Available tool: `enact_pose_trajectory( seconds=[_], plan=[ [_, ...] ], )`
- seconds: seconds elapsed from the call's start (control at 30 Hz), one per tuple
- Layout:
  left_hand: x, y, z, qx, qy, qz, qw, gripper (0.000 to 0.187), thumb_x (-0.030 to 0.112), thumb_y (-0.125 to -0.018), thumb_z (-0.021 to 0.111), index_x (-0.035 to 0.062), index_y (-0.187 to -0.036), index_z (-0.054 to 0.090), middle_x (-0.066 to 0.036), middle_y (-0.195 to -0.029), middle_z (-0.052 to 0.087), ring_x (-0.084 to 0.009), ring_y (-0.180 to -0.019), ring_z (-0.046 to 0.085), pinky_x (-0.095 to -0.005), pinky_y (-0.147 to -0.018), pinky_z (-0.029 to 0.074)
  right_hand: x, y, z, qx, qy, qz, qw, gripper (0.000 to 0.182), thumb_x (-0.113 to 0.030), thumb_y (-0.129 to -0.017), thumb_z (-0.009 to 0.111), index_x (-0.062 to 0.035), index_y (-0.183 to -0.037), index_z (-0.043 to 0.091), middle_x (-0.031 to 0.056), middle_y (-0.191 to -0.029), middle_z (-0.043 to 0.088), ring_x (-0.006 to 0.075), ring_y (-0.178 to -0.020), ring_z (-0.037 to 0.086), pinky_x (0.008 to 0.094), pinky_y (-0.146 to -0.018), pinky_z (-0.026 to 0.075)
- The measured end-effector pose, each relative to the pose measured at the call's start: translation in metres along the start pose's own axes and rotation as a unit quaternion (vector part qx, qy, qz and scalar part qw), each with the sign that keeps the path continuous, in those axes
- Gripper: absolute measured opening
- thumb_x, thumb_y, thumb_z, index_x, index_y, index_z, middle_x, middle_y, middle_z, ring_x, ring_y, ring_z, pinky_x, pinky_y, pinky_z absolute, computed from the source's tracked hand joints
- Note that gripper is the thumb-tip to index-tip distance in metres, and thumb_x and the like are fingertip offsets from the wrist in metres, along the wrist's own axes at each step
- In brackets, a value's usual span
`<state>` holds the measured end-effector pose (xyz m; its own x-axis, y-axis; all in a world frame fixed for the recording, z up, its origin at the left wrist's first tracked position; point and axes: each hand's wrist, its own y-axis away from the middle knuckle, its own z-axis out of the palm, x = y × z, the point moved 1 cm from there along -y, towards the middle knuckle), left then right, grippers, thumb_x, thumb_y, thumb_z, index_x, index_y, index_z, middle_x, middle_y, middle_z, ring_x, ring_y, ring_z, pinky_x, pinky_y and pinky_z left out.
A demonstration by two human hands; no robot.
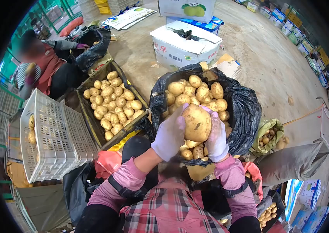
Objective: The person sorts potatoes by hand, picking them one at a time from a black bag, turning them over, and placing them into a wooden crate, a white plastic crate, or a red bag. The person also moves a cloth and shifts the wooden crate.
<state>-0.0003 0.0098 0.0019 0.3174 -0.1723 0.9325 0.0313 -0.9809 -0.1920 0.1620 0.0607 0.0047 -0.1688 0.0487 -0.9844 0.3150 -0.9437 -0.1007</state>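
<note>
A large potato [197,123] is held up between my two gloved hands, over a box lined with a black plastic bag [246,112]. My left hand [170,134] presses on its left side and my right hand [217,134] on its right, fingers closed around it. Beneath them, many potatoes [189,91] fill the lined box, some hidden by my hands. To the left, a dark wooden crate [135,91] holds smaller potatoes [114,103].
A white plastic crate [61,132] stands at the left, near a seated co-worker [52,66]. White cartons [185,44] are stacked ahead. A green sack [269,134] with potatoes sits at the right, beside a grey tarp-like roll [296,163]. Boxes line the far right.
</note>
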Motion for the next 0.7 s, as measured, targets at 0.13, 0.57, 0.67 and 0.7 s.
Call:
enact_pose_trajectory(
  seconds=[0.13, 0.57, 0.67, 0.7],
  plan=[
    [0.016, -0.005, -0.008, 0.034, 0.022, -0.081, 0.996, 0.037, 0.008, -0.096, 0.051, 0.0004, -0.132, 0.053, -0.014, -0.101, 0.064, -0.0194, -0.078, 0.067, -0.0336, -0.072, 0.055, -0.011, 0.003, 0.006, -0.004, 0.016, -0.041, 0.999, 0.054, -0.033, -0.109, 0.026, 0.0062, -0.126, 0.058, 0.0156, -0.120, 0.065, 0.0216, -0.110, 0.063, 0.0322, -0.099, 0.048],
    [-0.002, 0.002, -0.041, -0.192, 0.423, -0.194, 0.864, 0.070, 0.058, -0.103, 0.029, 0.0063, -0.149, 0.035, -0.013, -0.132, 0.057, -0.0259, -0.115, 0.062, -0.0360, -0.081, 0.060, -0.008, -0.012, 0.006, -0.133, 0.000, -0.098, 0.986, 0.060, -0.032, -0.098, 0.061, 0.0029, -0.143, 0.042, 0.0160, -0.144, 0.046, 0.0270, -0.135, 0.043, 0.0388, -0.115, 0.031],
    [-0.012, 0.001, -0.041, -0.107, 0.209, -0.073, 0.969, 0.065, 0.051, -0.105, 0.034, 0.0055, -0.151, 0.031, -0.013, -0.144, 0.047, -0.0264, -0.126, 0.054, -0.0395, -0.094, 0.055, 0.001, -0.010, 0.014, -0.151, 0.088, -0.118, 0.977, 0.079, -0.031, -0.091, 0.072, 0.0016, -0.150, 0.031, 0.0146, -0.153, 0.033, 0.0251, -0.139, 0.038, 0.0371, -0.115, 0.029],
    [-0.015, 0.000, -0.041, -0.081, 0.144, -0.041, 0.985, 0.063, 0.049, -0.105, 0.035, 0.0052, -0.151, 0.030, -0.013, -0.147, 0.043, -0.0265, -0.130, 0.052, -0.0408, -0.100, 0.052, 0.001, -0.011, 0.016, -0.145, 0.057, -0.094, 0.983, 0.075, -0.032, -0.092, 0.070, 0.0018, -0.149, 0.034, 0.0141, -0.151, 0.036, 0.0244, -0.137, 0.039, 0.0362, -0.114, 0.030]
  ],
)
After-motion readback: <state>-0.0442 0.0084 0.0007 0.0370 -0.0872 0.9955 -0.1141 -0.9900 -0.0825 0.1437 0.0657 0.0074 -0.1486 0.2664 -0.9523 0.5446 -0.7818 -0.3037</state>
